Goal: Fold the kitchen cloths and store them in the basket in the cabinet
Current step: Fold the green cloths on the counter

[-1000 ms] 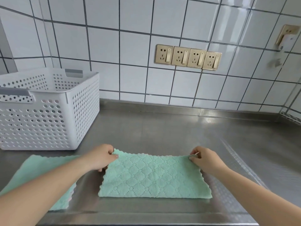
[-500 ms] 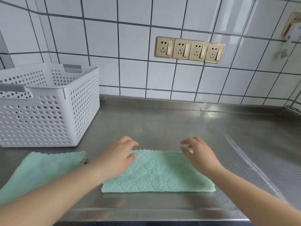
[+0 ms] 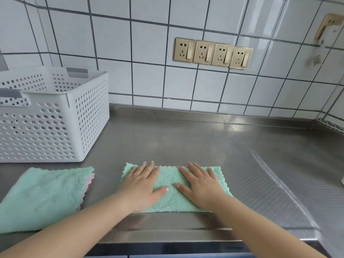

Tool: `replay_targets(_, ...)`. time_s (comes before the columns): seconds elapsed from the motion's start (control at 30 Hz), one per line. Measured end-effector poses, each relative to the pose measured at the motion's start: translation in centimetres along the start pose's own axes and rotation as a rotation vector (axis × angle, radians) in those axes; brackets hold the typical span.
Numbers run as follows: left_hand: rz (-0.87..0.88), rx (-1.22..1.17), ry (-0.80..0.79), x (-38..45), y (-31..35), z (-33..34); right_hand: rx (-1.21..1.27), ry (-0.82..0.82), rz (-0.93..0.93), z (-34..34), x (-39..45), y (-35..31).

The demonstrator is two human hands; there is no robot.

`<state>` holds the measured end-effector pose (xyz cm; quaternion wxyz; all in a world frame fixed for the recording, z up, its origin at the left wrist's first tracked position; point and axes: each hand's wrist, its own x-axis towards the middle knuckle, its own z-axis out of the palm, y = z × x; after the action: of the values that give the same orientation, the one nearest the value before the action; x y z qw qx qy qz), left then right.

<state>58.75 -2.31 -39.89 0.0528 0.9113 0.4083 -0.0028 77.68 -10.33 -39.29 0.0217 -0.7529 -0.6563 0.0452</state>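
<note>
The folded mint-green quilted microfibre cloth [image 3: 172, 189] lies near the front edge of the brushed stainless-steel counter [image 3: 186, 142], right of the white perforated plastic basket [image 3: 55, 118]. The step in hand looks like flattening the fold, and it is best done by pressing evenly from the middle out toward both short ends, so the scalloped edges line up and no air stays trapped inside. The left hand [image 3: 143, 185] lies palm down on the cloth's left half, fingers straight and spread, gripping nothing. The right hand [image 3: 200, 185] mirrors it on the right half, flat and holding nothing. Both forearms reach in from the near edge. A stack of unfolded green and pink cloths [image 3: 42, 196] waits at near left.
</note>
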Motion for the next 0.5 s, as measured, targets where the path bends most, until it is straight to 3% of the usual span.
replay_targets(0.3, -0.114, 0.002, -0.033, -0.8, -2.3, -0.9, -0.06, -0.03, 0.143, -0.9, -0.5, 4.0)
replay_targets(0.4, 0.172, 0.019, 0.094, -2.6, -0.1, -1.6, -0.084, 0.146, -0.041, -1.7, -0.1, 2.8)
replay_targets(0.5, 0.417, 0.027, -0.027, -5.4, 2.9, -1.7, -0.037, 0.089, -0.268, -2.0, 0.3, 0.7)
